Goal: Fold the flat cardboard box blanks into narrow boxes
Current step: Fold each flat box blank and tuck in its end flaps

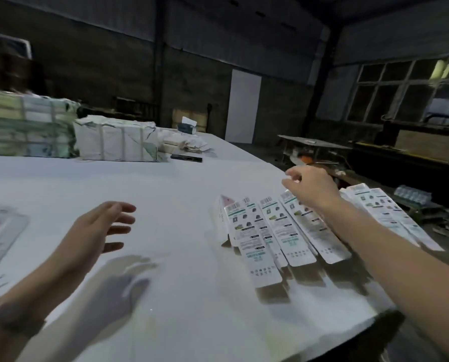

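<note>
Fingers on our left hand [98,228] spread empty, right hand [311,188] loosely curled holding nothing above the boxes [278,231] at 3 o'clock; we judge a box just placed, next blank needed.

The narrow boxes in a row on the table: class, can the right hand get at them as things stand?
Probably yes: the right hand, fingers loose and empty, hovers just above the row of narrow boxes, with nothing between them.

Printed card on a matt white top

At three o'clock, narrow white printed cardboard boxes [267,241] look smooth with a faint sheen; the broad white matt table [166,184] beneath looks paper-smooth; at ten o'clock, strapped woven-plastic bundles [116,138] look creased.
</note>
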The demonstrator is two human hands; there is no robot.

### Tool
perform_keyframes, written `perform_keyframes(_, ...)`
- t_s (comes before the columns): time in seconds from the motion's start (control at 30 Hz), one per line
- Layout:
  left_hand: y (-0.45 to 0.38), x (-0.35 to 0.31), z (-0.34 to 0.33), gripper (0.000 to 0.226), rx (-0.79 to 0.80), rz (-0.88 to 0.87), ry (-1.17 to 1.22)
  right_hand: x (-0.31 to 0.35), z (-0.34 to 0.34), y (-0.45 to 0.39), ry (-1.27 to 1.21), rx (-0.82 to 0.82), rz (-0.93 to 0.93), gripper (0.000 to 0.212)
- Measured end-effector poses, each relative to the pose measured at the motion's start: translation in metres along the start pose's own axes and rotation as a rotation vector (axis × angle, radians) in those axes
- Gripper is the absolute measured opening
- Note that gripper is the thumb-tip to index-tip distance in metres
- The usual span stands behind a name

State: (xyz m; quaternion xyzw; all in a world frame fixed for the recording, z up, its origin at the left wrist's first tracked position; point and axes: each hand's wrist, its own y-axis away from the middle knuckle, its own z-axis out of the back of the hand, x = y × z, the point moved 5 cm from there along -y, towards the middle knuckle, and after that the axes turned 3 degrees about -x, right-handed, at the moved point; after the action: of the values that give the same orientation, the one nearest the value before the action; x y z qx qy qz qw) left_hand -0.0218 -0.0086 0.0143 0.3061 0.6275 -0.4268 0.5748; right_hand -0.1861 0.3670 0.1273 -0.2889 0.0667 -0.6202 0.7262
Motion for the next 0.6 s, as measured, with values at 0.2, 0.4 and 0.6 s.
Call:
perform_keyframes(0.2, 0.002, -0.009, 0.015, 0.025, -0.045, -0.096, -0.214, 0.176, -0.036, 0.076, -0.84, 0.273, 0.227, 0.012)
perform_keyframes(0.4, -0.012, -0.003, 0.058, 0.026, -0.189, -0.131, -0.99, 0.274, -0.093, 0.143, -1.09, 0.493, 0.302, 0.015)
perform_keyframes(0.6, -0.013, 0.013, 0.121, 0.057, -0.277, 0.263, -1.385, 0.278, -0.12, 0.164, -1.228, 0.516, 0.275, 0.021)
